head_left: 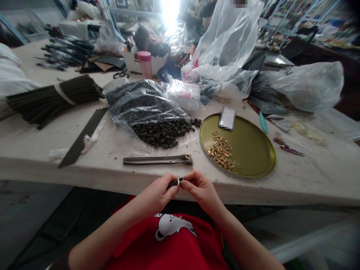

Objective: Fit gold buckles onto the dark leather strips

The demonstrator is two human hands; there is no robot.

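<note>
I hold a dark strap (171,184) just at the front edge of the surface (298,176), above my red top (140,240). The short length I can see runs sideways, its long axis going left to right and rising slightly toward the right, with the buckled end pointing to my right hand (200,186). A gold buckle (178,181) stands across it, seen nearly edge-on, so I cannot make out its frame or prong. My left hand (162,188) is closed on the strap left of the buckle, and its fingers hide the rest of the length. My right thumb and fingertips pinch the small looped end; the two hands nearly meet. The strap is narrow and blackish olive, the buckle bright against it.

Just beyond my hands, two buckled straps (153,161) lie side by side, also crosswise, buckles to the right. To the right, a round gold tray (254,150) carries loose gold buckles (221,153) and a card (227,118) blurred past reading. Behind the straps, small black loops (161,134) spill from a clear plastic bag (135,97). Farther left lies a banded bundle of dark strips (36,99).
</note>
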